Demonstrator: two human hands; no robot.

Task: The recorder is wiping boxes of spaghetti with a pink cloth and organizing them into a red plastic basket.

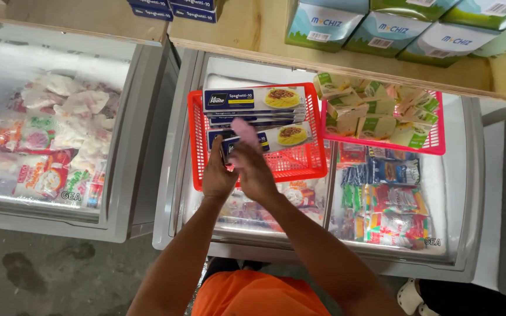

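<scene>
Hands meet over a red basket (pixel 300 167) set on a chest freezer's glass lid (pixel 317 228). Left of the grip, a second freezer (pixel 48 140) is filled with frozen food bags. A dark blue pasta box (pixel 228 153) is clasped by the left hand (pixel 218 172), fingers curled around its near end. Touching it, the right hand (pixel 252 169) is pressed against the box, with a pink cloth (pixel 245 131) pinched. Right of the grip, a pink basket (pixel 434 140) is packed with green cartons (pixel 376 108).

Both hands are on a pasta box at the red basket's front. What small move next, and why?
Probably lift the dark blue pasta box clear of the red basket: both the left hand and right hand grip its near end, and more boxes lie stacked behind it.
</scene>
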